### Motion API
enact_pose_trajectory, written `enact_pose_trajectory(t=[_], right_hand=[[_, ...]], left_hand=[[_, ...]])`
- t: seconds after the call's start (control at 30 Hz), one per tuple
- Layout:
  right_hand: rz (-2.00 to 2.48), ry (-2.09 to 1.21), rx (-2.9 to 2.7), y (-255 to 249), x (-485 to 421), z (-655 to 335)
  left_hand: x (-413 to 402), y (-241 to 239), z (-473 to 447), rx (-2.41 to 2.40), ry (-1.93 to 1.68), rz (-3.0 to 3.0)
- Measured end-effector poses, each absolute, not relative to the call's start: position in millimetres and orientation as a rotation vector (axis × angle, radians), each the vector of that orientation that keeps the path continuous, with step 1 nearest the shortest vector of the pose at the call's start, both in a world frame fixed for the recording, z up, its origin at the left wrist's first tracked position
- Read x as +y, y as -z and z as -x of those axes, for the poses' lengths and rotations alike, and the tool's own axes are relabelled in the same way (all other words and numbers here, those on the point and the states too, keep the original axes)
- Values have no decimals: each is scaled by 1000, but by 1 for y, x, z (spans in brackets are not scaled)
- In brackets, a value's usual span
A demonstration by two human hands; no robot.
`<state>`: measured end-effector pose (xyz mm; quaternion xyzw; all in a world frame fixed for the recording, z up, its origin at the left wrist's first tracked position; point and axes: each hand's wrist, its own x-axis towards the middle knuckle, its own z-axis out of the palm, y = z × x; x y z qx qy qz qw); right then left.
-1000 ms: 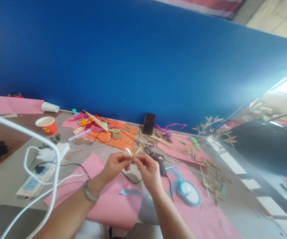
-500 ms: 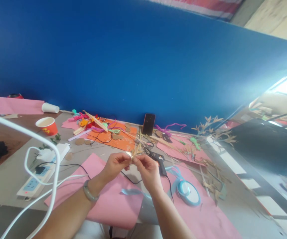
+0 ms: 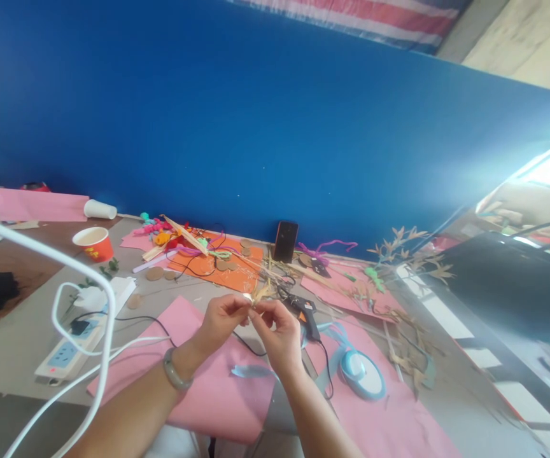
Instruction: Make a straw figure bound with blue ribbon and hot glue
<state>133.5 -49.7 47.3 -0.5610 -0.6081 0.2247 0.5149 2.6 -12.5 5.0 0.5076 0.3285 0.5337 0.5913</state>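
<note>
My left hand and my right hand meet in front of me, fingertips pinched close together. Between them is a small bunch of dried leaves, its straw-coloured tips sticking up above my fingers. A small whitish bit shows by the left fingertips; what it is I cannot make out. Just right of my right hand lies a black glue gun with its cord trailing down. Pink paper lies under my forearms, with a loose piece of light blue ribbon on it.
A roll of blue ribbon rests on pink paper at right. A phone leans upright near the blue wall. Orange paper carries cords and round wooden slices. At left are a power strip, a white cable and a red paper cup.
Both hands stay pinched together around the dried leaves, with the right fingers shifting slightly inward. The whole view has tilted a little, so the tabletop sits slightly lower.
</note>
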Motion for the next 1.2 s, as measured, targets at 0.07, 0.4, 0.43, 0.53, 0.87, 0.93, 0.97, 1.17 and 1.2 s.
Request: enact_pose_trajectory(t=[0.07, 0.4, 0.43, 0.53, 0.87, 0.93, 0.97, 1.17, 1.2], right_hand=[[1311, -501, -1433, -40, -46, -133], [1278, -441, -1404, -29, -41, -132], [1274, -440, -1407, -29, -41, -132], [1263, -439, -1418, -29, -40, -131], [1303, -482, -1482, -42, -48, -133], [1298, -525, -1430, -37, -45, -133], [1292, -536, -1407, -34, -44, -132], [1267, -519, -1422, -28, -42, -131], [1260, -516, -1433, -29, -42, -131]], left_hand=[[-12, -1, -3, 763, -1271, -1182], [-10, 8, -2, 777, -1279, -1289], [-10, 8, -2, 779, -1281, -1296], [-10, 6, -1, 794, -1291, -1315], [-10, 6, -2, 808, -1293, -1260], [-10, 4, -3, 821, -1309, -1220], [-10, 3, -3, 824, -1314, -1210], [-11, -2, -3, 779, -1327, -1225], [-11, -3, -3, 782, -1332, -1224]])
